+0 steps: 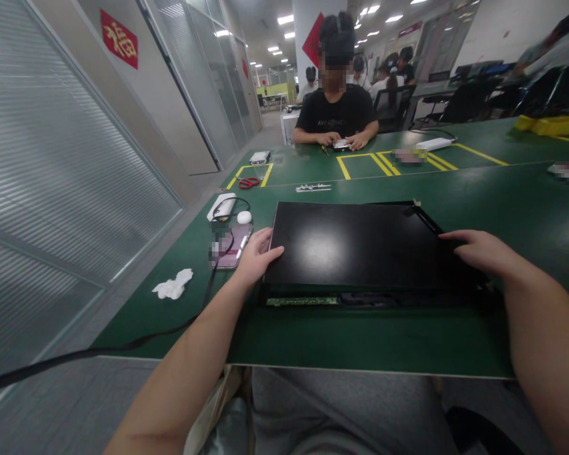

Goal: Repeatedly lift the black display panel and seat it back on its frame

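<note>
green table (360, 341); panel (360, 246) between hands (256, 258) (486, 251), right contact unclear

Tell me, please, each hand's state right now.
Left hand: holding the left edge of a flat black rectangular panel.
Right hand: at the panel's right side; grip cannot be told.

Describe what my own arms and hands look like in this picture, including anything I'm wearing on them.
Your left hand and right hand are bare, with no gloves or rings visible. Both forearms are uncovered, with no watch, band or marking that I can make out. Any sleeves are outside the frame.
</note>
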### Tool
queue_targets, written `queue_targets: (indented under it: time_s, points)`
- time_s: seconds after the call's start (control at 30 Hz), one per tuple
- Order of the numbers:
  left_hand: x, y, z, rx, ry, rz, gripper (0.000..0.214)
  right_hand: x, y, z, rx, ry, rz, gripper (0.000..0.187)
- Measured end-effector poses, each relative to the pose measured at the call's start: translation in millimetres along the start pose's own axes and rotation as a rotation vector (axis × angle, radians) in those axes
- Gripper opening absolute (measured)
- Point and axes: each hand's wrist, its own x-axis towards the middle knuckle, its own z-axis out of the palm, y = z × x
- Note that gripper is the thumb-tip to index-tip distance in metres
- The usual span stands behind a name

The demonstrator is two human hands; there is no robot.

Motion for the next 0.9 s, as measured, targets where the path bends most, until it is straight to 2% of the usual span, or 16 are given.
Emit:
queue_targets:
  time_s: [0.1, 0.23, 0.37, 0.6, 0.77, 0.9]
  points:
    - [6, -13, -8.4, 0.179, 0.053, 0.019, 0.063, -2, -2, -1, 0.044, 0.002, 0.015, 0.059]
    - [10, -24, -13.6, 0.306, 0.023, -0.013, 0.061, -3, -2, -1, 0.118, -0.015, 0.037, 0.056]
    - [9, -23, -13.2, 0.421, -0.022, -0.035, 0.061, -2, 0, 0, 0.172, -0.001, 0.044, 0.053]
    - [9, -20, -12.5, 0.468, -0.039, 0.013, 0.051, 2, 6, 1, 0.26, -0.035, 0.066, 0.052]
    - [8, -19, -12.1, 0.453, -0.042, 0.014, 0.048, 5, 9, 3, 0.347, 0.005, 0.016, 0.047]
    - [7, -16, -11.0, 0.488, -0.051, 0.011, 0.049, 4, 7, 4, 0.344, 0.006, 0.034, 0.051]
